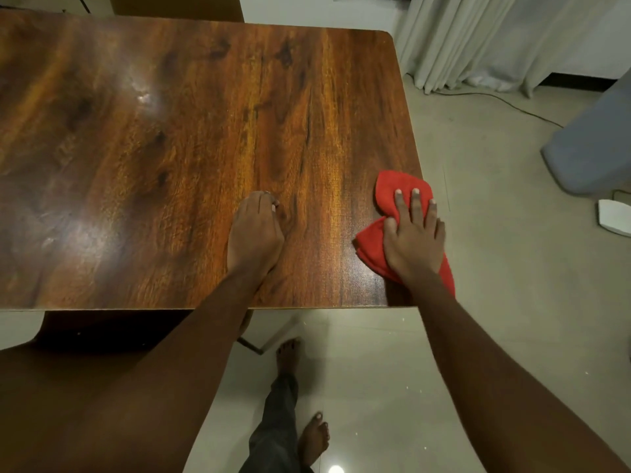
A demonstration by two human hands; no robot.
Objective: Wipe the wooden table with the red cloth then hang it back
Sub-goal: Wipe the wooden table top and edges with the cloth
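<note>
under right hand (pixel 414 238), red cloth (pixel 392 189)

Your right hand (pixel 415 238) lies flat with fingers spread on the red cloth (pixel 397 194), pressing it onto the wooden counter (pixel 170 131) at its near right corner, with part of the cloth hanging over the right edge. Your left hand (pixel 256 233) rests palm down on the bare wood just to the left, apart from the cloth, fingers curled under. Below the counter's near edge your bare feet (pixel 312 438) stand on the pale tiled floor (pixel 512 268), and white curtains (pixel 495 39) hang at the upper right.
</note>
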